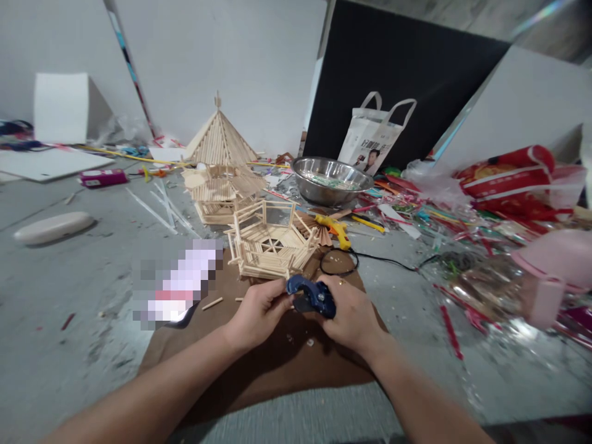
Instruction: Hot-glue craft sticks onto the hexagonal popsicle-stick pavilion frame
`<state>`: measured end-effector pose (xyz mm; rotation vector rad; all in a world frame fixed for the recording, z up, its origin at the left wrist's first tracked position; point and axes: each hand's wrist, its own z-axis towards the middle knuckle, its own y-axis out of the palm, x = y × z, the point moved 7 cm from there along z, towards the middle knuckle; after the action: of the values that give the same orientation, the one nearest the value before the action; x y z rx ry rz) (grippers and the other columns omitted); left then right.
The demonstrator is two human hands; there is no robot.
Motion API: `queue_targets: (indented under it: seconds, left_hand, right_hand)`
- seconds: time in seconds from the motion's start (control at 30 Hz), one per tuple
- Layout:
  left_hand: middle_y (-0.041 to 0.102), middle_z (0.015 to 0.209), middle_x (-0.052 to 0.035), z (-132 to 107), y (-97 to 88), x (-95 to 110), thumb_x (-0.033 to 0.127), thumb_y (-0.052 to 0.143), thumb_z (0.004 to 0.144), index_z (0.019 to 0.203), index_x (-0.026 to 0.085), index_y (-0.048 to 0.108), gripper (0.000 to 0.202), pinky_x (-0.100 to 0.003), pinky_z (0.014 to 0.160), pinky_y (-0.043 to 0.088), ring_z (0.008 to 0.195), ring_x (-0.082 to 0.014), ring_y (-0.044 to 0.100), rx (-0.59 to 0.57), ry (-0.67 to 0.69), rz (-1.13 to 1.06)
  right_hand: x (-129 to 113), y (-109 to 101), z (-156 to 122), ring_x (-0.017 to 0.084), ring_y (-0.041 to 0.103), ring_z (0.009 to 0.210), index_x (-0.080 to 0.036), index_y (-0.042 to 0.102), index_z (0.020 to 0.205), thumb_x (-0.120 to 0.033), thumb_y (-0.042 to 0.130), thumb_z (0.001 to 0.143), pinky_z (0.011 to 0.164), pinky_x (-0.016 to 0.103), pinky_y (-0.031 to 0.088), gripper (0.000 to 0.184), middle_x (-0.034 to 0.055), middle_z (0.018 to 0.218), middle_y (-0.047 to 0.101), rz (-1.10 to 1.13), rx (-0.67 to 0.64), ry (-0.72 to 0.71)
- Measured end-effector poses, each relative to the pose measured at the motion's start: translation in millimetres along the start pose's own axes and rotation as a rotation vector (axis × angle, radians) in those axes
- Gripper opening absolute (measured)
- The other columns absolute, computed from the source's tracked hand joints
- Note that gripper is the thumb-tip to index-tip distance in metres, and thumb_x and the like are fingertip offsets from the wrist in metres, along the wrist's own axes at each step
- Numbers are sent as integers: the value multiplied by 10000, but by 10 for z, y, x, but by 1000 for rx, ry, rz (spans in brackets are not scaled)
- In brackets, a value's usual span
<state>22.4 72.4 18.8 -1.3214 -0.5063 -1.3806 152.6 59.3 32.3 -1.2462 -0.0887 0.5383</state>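
My right hand (349, 308) is closed around a dark blue hand cutter (314, 296) with a curved jaw that points left. Close against the jaw, my left hand (259, 311) pinches its fingertips together; whatever they hold is too small or hidden to make out. Just beyond both hands stands an open, many-sided frame of wooden sticks (272, 246) with a railing and a slatted floor. A short wooden stick (212, 304) lies on the brown cloth (277, 376) left of my left hand.
Behind the frame stand a tiered stick structure (222, 191) and a pointed stick roof (219, 139). A yellow glue gun (337, 231) with a black cord, a metal bowl (330, 179) and scattered scraps lie right. A blurred-out phone (185, 283) and a white case (54, 228) lie left.
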Motion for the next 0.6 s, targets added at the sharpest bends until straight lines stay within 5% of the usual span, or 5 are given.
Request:
queue_targets:
  seconds: [0.6]
  left_hand:
    - [542,670,-20,-15,35,15,274,400,796,763,99,569,245,-195,630,408,668,-116,499,-37,-1,-26]
  right_hand:
    - [-11,14,-12,187,557,682,-161,495,888,-345,523,668,597,265,368,289,55,763,606,-35,-17,12]
